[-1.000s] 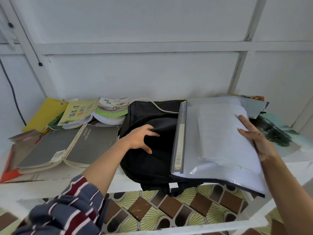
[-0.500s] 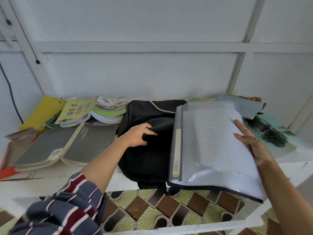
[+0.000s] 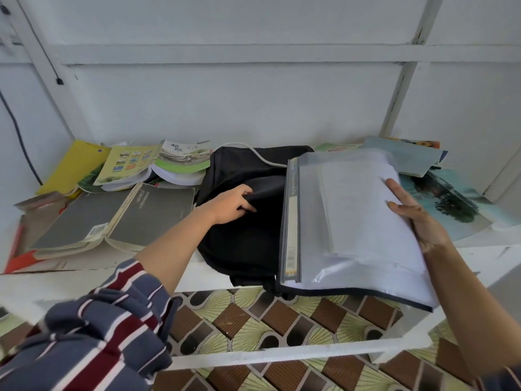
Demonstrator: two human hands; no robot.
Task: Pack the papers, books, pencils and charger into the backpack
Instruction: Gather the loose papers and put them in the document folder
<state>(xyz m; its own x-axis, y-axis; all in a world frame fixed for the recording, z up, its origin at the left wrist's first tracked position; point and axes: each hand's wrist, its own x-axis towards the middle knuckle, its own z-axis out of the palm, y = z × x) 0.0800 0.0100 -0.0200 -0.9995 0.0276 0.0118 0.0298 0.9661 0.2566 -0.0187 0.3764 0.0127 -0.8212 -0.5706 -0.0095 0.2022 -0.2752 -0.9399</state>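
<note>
A black backpack [image 3: 242, 244] lies flat in the middle of the white shelf. My left hand [image 3: 231, 204] pinches a fold of its fabric near the opening. My right hand [image 3: 417, 215] grips the right edge of a clear plastic folder [image 3: 313, 221] with a stack of white papers [image 3: 363, 210] on top, resting over the backpack's right half. A white charger cable [image 3: 262, 156] trails across the top of the bag. Grey books [image 3: 118, 218] lie open to the left, with green and yellow booklets [image 3: 158, 162] behind them. No pencils show.
More booklets and picture sheets [image 3: 448, 201] lie at the right behind the folder. The white shelf edge [image 3: 84, 280] runs along the front, with a patterned floor [image 3: 253, 320] below. A white wall with battens closes the back. A dark cable [image 3: 19, 136] hangs at the left.
The folder and papers have shifted a little to the left over the backpack. My left hand has closed tighter on the fabric.
</note>
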